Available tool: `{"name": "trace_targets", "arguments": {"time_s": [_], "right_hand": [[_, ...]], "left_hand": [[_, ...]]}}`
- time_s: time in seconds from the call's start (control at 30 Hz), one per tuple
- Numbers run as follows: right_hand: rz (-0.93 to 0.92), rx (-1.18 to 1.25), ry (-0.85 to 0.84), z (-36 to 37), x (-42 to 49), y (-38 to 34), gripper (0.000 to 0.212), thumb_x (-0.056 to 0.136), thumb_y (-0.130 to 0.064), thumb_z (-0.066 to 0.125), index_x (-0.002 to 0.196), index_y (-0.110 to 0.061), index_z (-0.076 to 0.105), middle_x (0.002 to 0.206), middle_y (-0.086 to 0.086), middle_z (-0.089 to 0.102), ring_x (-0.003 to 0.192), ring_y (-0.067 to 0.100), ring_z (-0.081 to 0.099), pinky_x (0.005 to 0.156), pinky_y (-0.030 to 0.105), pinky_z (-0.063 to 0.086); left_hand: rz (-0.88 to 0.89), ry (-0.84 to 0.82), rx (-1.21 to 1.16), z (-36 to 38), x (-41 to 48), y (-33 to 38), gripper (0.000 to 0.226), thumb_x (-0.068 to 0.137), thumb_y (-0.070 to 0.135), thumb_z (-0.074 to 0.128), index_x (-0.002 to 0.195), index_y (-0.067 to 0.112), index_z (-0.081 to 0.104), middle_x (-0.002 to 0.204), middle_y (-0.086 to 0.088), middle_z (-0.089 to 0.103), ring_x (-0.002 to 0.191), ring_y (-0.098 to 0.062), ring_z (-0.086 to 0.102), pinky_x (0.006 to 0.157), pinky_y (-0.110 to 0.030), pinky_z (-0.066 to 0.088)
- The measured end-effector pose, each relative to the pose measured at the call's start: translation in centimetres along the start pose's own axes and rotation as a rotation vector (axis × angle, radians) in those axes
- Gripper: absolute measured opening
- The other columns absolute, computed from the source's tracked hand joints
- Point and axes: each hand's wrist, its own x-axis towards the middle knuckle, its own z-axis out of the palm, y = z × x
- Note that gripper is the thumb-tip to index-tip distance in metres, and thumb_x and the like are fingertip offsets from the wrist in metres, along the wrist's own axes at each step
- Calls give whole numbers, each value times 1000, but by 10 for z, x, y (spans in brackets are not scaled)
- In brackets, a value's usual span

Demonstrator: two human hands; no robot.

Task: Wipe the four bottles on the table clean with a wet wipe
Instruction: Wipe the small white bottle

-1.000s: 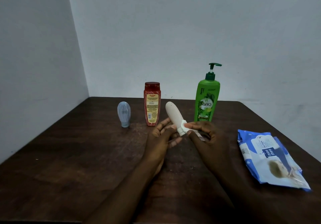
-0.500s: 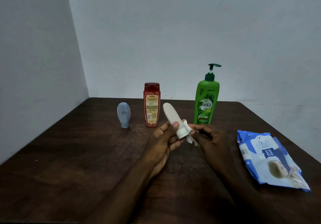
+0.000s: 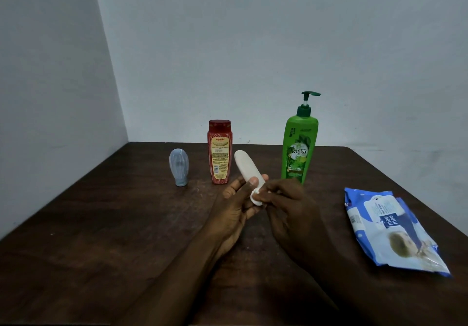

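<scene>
— Status?
— I see the white bottle (image 3: 246, 166) at frame centre, tilted above the table (image 3: 114, 237), my left hand (image 3: 234, 208) curled round it.
— And the right hand (image 3: 287, 205)?
— It pinches the wipe (image 3: 260, 192) against the bottle's lower end.

The grey bottle (image 3: 178, 166), red bottle (image 3: 219, 152) and green bottle (image 3: 298, 153) block the back of the desk (image 3: 101, 249). The wipe pack (image 3: 390, 232) blocks the right. There is room on the left.

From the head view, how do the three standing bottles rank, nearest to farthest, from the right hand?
1. Green pump bottle, just behind the right hand.
2. Red bottle, farther back on the left, beyond the held white bottle.
3. Grey bottle, farthest left.
</scene>
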Motion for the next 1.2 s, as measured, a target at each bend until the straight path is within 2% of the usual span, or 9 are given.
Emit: {"name": "trace_targets", "arguments": {"time_s": [0.13, 0.23, 0.37, 0.47, 0.63, 0.87, 0.93, 1.07, 1.2], "right_hand": [[64, 79, 20, -5, 0, 6, 26, 79, 2, 67, 100, -11, 76, 104, 1, 68, 99, 10, 63, 94, 12, 44], [321, 290, 50, -11, 4, 8, 22, 86, -5, 66, 98, -19, 77, 101, -8, 70, 96, 0, 65, 86, 10, 47], [863, 730, -20, -7, 6, 15, 21, 91, -2, 63, 97, -19, 74, 100, 2, 77, 92, 13, 72, 78, 25, 56], [1080, 1032, 25, -2, 5, 20, 19, 90, 0, 60, 103, -9, 72, 105, 13, 75, 96, 27, 72, 84, 39, 56], [1060, 1007, 27, -3, 6, 13, 20, 90, -2, 61, 98, -15, 74, 105, 9, 76, 94, 23, 72, 83, 37, 56], [249, 249, 32, -12, 9, 9, 22, 87, -5, 61, 99, -16, 76, 104, -6, 69, 102, 2, 64, 89, 8, 44], [318, 321, 46, -11, 9, 8, 21, 90, -3, 62, 99, -16, 75, 105, -7, 71, 102, 2, 65, 86, 8, 45], [789, 814, 37, -10, 10, 7, 21, 92, 0, 61, 97, -16, 73, 98, -5, 76, 90, 1, 71, 73, 14, 53], [1000, 1079, 104, -2, 7, 11, 19, 91, 1, 59, 102, -8, 72, 105, 9, 76, 96, 22, 72, 83, 33, 59]], "left_hand": [[-3, -18, 0, 1, 0, 0, 27, 92, 15, 59, 119, 13, 63, 119, -9, 73, 105, -20, 72, 87, -32, 60], [-11, -38, -21, 1, 0, 0, 27, 97, 13, 54, 123, 12, 60, 120, -10, 72, 103, -19, 73, 80, -29, 61], [5, -89, -31, 0, -1, 1, 32, 98, 15, 51, 129, 11, 57, 124, -10, 71, 110, -22, 70, 88, -32, 60], [23, -112, -37, 1, -1, 1, 38, 94, 18, 52, 130, 9, 55, 127, -12, 69, 113, -23, 68, 98, -37, 55], [30, -100, -44, 0, 0, 1, 34, 96, 16, 50, 129, 8, 55, 124, -13, 70, 113, -22, 69, 101, -37, 52], [-4, -64, -10, -2, -1, 1, 31, 99, 17, 51, 128, 11, 57, 124, -9, 71, 111, -18, 70, 95, -29, 56], [-11, -70, -38, -1, -1, 2, 31, 98, 16, 51, 127, 10, 57, 123, -11, 71, 110, -19, 70, 95, -30, 56], [-22, -69, -96, 2, -3, 2, 32, 95, 14, 52, 125, 5, 58, 121, -13, 71, 110, -23, 70, 99, -36, 53], [-24, -79, -157, 5, -5, 2, 37, 94, 14, 51, 128, 1, 55, 125, -17, 69, 113, -24, 68, 102, -40, 49]]}}
